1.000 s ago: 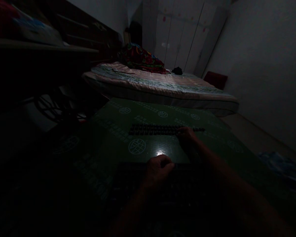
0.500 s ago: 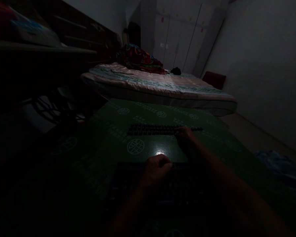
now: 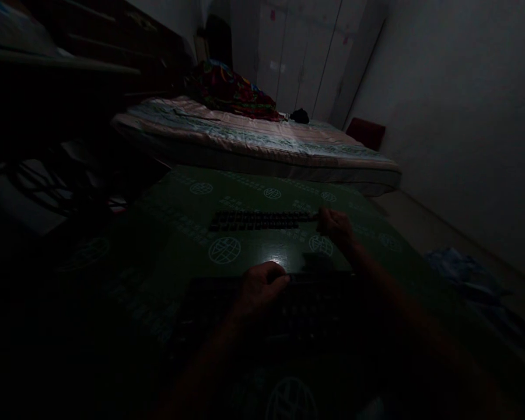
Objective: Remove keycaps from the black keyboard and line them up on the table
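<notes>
A black keyboard (image 3: pixel 304 309) lies on the green tabletop (image 3: pixel 157 251) close to me, its keys hard to make out in the dark. My left hand (image 3: pixel 260 286) rests over its far edge, thumb and fingers closed on it. Farther off, small black keycaps (image 3: pixel 258 220) stand in long rows. At the right end of these rows is my right hand (image 3: pixel 336 224), its fingers pinched at a small dark piece that looks like a keycap. The hand covers the end of the row.
Beyond the table is a bed (image 3: pixel 262 140) with a patterned red blanket (image 3: pixel 231 90). A dark cabinet with a ledge (image 3: pixel 70 64) stands on the left. Cloth (image 3: pixel 459 271) lies on the floor at right. Light wardrobe doors (image 3: pixel 297 58) rise behind the bed.
My right hand has shifted slightly right along the keycap rows, to their end. The left hand keeps its place on the keyboard. The whole view has turned a little right and down.
</notes>
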Tool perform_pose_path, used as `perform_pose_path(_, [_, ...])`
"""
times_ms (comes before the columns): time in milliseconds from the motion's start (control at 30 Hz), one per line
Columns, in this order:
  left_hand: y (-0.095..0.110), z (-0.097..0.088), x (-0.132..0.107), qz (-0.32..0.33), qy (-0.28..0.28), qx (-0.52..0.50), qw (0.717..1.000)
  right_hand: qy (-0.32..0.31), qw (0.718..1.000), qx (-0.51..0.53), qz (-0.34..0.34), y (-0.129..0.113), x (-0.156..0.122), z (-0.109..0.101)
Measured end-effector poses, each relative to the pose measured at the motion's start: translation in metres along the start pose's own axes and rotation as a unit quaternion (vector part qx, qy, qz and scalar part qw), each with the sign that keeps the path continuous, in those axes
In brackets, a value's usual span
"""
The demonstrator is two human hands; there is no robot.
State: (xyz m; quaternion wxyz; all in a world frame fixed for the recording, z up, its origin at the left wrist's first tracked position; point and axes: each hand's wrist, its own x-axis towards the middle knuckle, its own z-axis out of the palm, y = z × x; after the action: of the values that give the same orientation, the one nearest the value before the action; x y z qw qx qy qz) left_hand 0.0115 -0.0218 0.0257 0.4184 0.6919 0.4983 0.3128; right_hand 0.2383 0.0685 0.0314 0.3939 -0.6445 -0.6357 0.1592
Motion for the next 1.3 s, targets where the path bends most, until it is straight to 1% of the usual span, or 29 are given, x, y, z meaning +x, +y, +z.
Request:
perform_pose_path(67, [0.002, 0.001, -0.001, 0.008, -0.004, 0.015, 1.000, 0.047, 0.997, 0.053, -0.011, -0.010, -0.022, -0.018])
perform_pose_path(133, [0.005, 0.003, -0.002, 0.026, -0.011, 0.029, 0.999, 0.087, 0.994, 0.057, -0.017, -0.017, -0.046, -0.031])
perform_pose_path(200, [0.007, 0.008, -0.004, 0.044, -0.025, 0.054, 0.997, 0.090, 0.994, 0.055, -0.011, -0.021, -0.068, -0.039])
perform_pose_path(333, [0.010, 0.019, -0.009, 0.077, -0.045, 0.116, 0.989, 0.046, 0.998, 0.021, -0.033, -0.025, -0.098, -0.044])
perform_pose_path(367, [0.010, 0.022, -0.011, 0.087, -0.049, 0.133, 0.986, 0.050, 0.998, 0.003, -0.041, -0.026, -0.103, -0.044])
perform_pose_path(433, [0.012, 0.026, -0.013, 0.104, -0.057, 0.164, 0.979, 0.088, 0.995, -0.016, -0.043, -0.030, -0.109, -0.044])
perform_pose_path(500, [0.015, 0.028, -0.014, 0.115, -0.065, 0.189, 0.973, 0.127, 0.991, 0.008, -0.035, -0.033, -0.111, -0.042])
perform_pose_path(533, [0.016, 0.029, -0.014, 0.117, -0.067, 0.199, 0.971, 0.133, 0.990, 0.034, -0.029, -0.034, -0.112, -0.041])
perform_pose_path(600, [0.019, 0.030, -0.013, 0.116, -0.068, 0.211, 0.968, 0.104, 0.990, 0.092, -0.015, -0.036, -0.112, -0.038])
perform_pose_path(667, [0.020, 0.031, -0.011, 0.113, -0.069, 0.212, 0.968, 0.043, 0.990, 0.137, 0.000, -0.034, -0.113, -0.034])
perform_pose_path(733, [0.019, 0.033, -0.010, 0.112, -0.074, 0.213, 0.968, -0.016, 0.986, 0.167, 0.016, -0.031, -0.115, -0.031])
perform_pose_path(833, [0.018, 0.035, -0.009, 0.121, -0.078, 0.224, 0.964, -0.066, 0.977, 0.198, 0.035, -0.024, -0.119, -0.031])
perform_pose_path(900, [0.017, 0.036, -0.009, 0.130, -0.076, 0.235, 0.960, -0.082, 0.974, 0.206, 0.040, -0.020, -0.121, -0.034])
perform_pose_path(1033, [0.019, 0.038, -0.008, 0.135, -0.085, 0.255, 0.954, -0.096, 0.973, 0.208, 0.033, -0.017, -0.123, -0.040])
perform_pose_path(1167, [0.025, 0.038, -0.007, 0.127, -0.109, 0.247, 0.955, -0.114, 0.975, 0.189, 0.019, -0.022, -0.125, -0.039])
perform_pose_path(1300, [0.029, 0.041, -0.003, 0.105, -0.135, 0.216, 0.961, -0.113, 0.979, 0.168, 0.002, -0.028, -0.127, -0.038])
